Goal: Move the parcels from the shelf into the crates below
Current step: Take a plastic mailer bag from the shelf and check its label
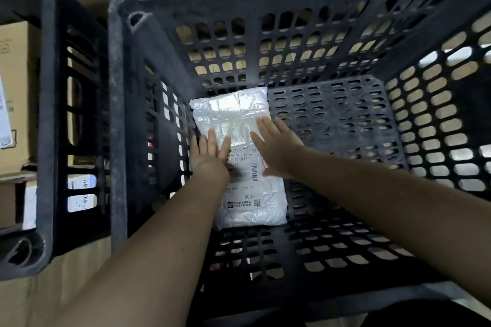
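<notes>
Both hands, L & R, fingers straight, flat on white parcel in black crate.

Dim overall, crate walls near black. White parcel brightest thing in frame, glare on plastic wrap at its upper end. Light shows through crate holes, strongest at right edge. Label print readable mid-frame. Wide-angle bend toward edges, crate rims curve. Soft blur at upper left and right border. Forearms in lower frame evenly lit, slightly soft.
</notes>
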Demonstrator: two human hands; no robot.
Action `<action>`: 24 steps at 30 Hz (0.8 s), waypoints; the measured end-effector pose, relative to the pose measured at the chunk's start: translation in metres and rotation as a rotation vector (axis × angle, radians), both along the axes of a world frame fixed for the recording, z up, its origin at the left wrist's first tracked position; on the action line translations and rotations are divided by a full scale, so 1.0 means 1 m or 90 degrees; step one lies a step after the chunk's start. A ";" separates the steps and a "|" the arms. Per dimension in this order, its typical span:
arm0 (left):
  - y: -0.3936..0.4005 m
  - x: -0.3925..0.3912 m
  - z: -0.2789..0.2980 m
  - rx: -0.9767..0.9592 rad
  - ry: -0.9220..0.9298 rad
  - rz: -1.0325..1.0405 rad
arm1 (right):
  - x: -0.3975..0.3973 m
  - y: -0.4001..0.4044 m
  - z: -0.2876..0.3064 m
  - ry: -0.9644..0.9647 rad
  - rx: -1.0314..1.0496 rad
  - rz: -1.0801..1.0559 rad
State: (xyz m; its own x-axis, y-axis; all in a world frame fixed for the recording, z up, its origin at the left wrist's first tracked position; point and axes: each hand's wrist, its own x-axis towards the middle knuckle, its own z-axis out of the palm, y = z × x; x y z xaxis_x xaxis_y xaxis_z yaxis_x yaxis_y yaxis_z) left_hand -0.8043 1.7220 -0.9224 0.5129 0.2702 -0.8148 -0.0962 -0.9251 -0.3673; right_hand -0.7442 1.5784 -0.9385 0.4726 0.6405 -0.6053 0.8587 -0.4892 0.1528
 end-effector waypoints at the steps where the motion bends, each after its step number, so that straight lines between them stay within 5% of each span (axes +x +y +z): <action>1: -0.001 -0.003 -0.002 0.007 0.016 0.004 | -0.009 -0.005 0.000 0.007 -0.016 0.014; 14: -0.006 -0.017 0.008 0.011 -0.041 -0.035 | -0.022 -0.013 0.012 -0.027 -0.062 0.034; 24: -0.033 -0.029 0.190 -0.078 -0.094 -0.078 | -0.022 -0.040 0.196 -0.057 -0.133 -0.040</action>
State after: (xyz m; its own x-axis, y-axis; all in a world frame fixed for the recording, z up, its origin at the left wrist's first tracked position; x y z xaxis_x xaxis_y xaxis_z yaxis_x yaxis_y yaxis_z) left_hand -0.8329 1.6889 -0.7328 0.6517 0.1026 -0.7515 -0.1644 -0.9482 -0.2720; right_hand -0.7666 1.5379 -0.7427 0.5650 0.4730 -0.6760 0.8063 -0.4906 0.3305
